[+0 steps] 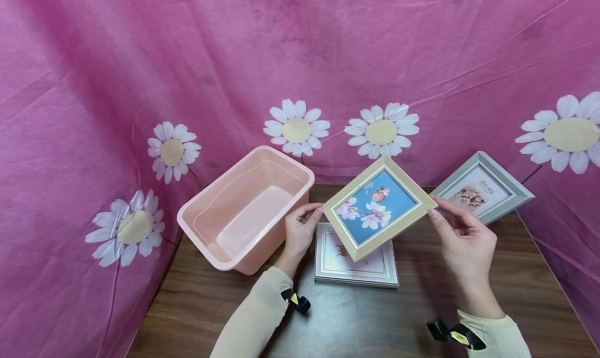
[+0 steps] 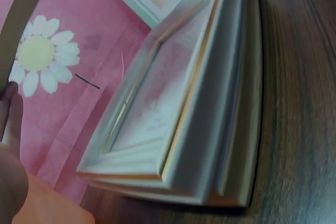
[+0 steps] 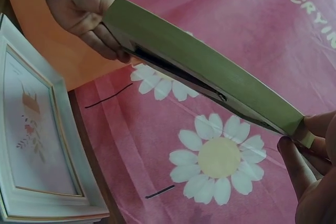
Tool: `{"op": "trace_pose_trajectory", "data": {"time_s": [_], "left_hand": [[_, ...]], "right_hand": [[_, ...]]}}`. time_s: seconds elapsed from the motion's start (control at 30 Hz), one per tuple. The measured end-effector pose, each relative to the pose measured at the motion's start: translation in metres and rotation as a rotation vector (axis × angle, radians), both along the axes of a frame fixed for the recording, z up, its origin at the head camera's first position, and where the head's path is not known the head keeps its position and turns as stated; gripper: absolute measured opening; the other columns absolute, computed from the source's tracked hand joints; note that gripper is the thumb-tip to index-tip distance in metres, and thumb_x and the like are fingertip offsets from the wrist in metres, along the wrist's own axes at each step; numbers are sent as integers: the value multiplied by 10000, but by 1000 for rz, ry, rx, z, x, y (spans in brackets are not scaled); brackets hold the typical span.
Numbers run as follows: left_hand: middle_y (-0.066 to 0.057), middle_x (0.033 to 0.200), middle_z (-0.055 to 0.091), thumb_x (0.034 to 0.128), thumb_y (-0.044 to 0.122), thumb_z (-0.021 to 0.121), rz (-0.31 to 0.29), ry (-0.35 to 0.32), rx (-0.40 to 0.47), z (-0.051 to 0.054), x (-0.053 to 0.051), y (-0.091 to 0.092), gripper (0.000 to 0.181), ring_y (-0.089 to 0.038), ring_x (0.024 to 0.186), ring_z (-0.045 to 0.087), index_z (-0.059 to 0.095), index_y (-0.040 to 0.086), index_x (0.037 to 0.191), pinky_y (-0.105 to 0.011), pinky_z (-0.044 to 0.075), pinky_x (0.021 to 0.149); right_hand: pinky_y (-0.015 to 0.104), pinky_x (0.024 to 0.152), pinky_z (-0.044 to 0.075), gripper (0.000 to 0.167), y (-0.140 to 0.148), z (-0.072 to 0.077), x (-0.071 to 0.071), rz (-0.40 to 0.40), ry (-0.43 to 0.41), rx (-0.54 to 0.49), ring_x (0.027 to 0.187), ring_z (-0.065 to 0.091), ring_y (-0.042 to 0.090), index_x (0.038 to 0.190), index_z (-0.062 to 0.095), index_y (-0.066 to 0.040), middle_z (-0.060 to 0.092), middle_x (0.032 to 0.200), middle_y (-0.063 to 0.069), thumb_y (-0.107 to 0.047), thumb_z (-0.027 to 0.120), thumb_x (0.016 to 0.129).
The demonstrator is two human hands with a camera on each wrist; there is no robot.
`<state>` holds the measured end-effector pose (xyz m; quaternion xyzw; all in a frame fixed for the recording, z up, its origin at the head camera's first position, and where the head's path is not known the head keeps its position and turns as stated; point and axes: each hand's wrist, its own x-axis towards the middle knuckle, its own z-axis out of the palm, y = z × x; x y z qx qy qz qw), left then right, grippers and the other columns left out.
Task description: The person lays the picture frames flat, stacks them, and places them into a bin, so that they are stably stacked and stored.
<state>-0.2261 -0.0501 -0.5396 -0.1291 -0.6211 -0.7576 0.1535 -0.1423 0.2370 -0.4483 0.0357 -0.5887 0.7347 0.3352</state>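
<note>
A cream picture frame [image 1: 362, 243] with a blue butterfly-and-blossom picture is held up between both hands, tilted, above the table. My left hand [image 1: 300, 230] pinches its left corner between thumb and fingers. At the opposite corner, my right hand [image 1: 466, 248] pinches it the same way. The right wrist view shows the picture frame [image 3: 210, 69] edge-on, with part of its back. Under it lies a stack of white picture frames [image 1: 356, 280], partly covered in the head view. The left wrist view shows the stack [image 2: 210, 129] from the side.
Left of the stack stands a pink plastic bin [image 1: 244, 238] with nothing inside. A grey-green picture frame [image 1: 506, 204] leans at the table's back right, partly behind my right hand. The brown wooden table [image 1: 398, 326] meets a pink cloth backdrop [image 1: 328, 50] printed with daisies.
</note>
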Motion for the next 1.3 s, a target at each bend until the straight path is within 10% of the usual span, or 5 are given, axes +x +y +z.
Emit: {"op": "trace_pose_trajectory", "data": {"time_s": [0.23, 0.47, 0.8, 1.3], "left_hand": [[-435, 1108, 708, 964, -95, 715, 64, -87, 32, 6, 4, 4, 198, 6, 886, 732, 729, -206, 1127, -137, 599, 829], [-425, 1288, 673, 960, -116, 678, 6, -153, 42, 16, 12, 5, 334, -4, 989, 729, 676, -192, 1285, -150, 601, 889], [-432, 1440, 581, 965, -131, 610, -90, -162, 23, 16, 18, 2, 459, -566, 1370, 561, 557, -216, 1413, -212, 563, 1056], [-398, 1530, 520, 983, -121, 561, -153, -177, 11, 11, 22, -3, 523, -553, 1447, 500, 473, -209, 1492, -230, 524, 1126]], "right_hand": [[127, 830, 608, 287, 0, -5, 6, -74, -131, 61, 943, 786, 41, 1179, 707, 224, 849, 1057, -23, 162, 742, 902], [113, 789, 603, 265, -3, -13, 12, -139, -235, 51, 900, 774, 39, 1157, 739, 186, 847, 1003, -53, 134, 766, 899], [95, 805, 591, 264, -5, -25, 21, -208, -295, 139, 927, 777, 12, 1154, 756, 162, 834, 1005, -145, 127, 778, 894], [89, 780, 587, 233, -13, -42, 31, -235, -330, 173, 892, 770, -17, 1118, 763, 168, 828, 970, -170, 133, 783, 888]]}}
